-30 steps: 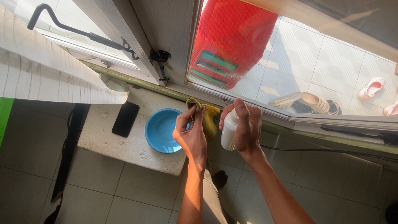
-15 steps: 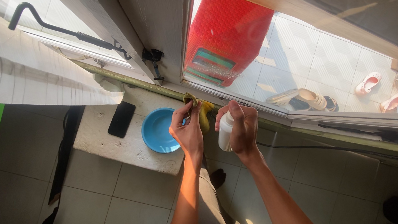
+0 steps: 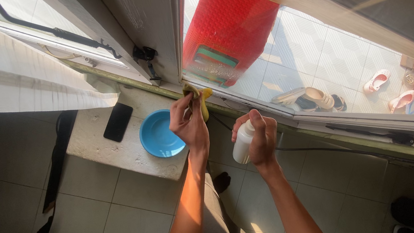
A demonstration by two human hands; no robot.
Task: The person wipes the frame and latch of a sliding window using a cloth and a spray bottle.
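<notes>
Head view: left hand (image 3: pixel 189 124) pinches a yellow cloth (image 3: pixel 200 101) against the window frame (image 3: pixel 248 107); right hand (image 3: pixel 262 138) grips a white bottle (image 3: pixel 242 143) just right of the cloth. A blue bowl (image 3: pixel 159 135) and black phone (image 3: pixel 117 121) lie left on the surface (image 3: pixel 91 141).

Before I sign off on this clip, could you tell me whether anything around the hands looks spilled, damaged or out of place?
Nothing looks spilled or broken. The left hand grips a yellow cloth at the window frame; the right hand holds a white bottle upright. Mildly odd: a black phone lies on the stone ledge close to the blue bowl.
</notes>
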